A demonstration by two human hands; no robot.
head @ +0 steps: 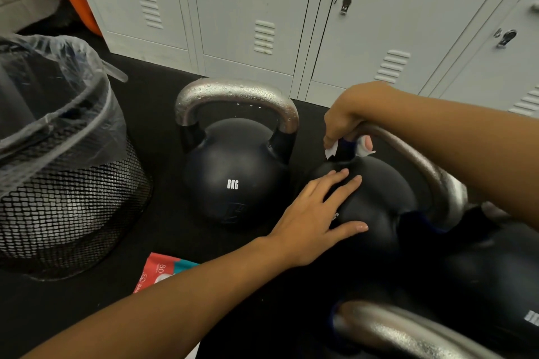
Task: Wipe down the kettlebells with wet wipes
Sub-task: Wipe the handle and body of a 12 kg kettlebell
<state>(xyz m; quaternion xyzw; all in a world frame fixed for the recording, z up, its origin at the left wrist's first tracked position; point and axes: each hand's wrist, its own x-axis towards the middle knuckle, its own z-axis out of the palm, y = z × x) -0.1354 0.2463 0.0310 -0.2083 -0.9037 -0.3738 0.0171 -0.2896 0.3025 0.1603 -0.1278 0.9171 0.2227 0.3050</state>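
- My left hand [313,213] lies flat on the black ball of the kettlebell I am cleaning [376,201], fingers straight and spread; I judge it is there to steady the weight while the other hand rubs.
- My right hand [350,116] reaches over from the right, wrist bent down, fingers curled round the near-left end of the steel handle [423,166] with a white wet wipe [332,150] pinched against it.
- This kettlebell sits on the dark floor, just right of the 8KG kettlebell [233,172], whose handle shows droplets, so I take it as already wiped.
- A third kettlebell [481,280] crowds in at the lower right, blurred.
- The red wipes pack [159,271] lies close under my left forearm, within reach for a fresh sheet.
- The mesh bin [67,183] with its plastic liner stands at my left, handy for used wipes.
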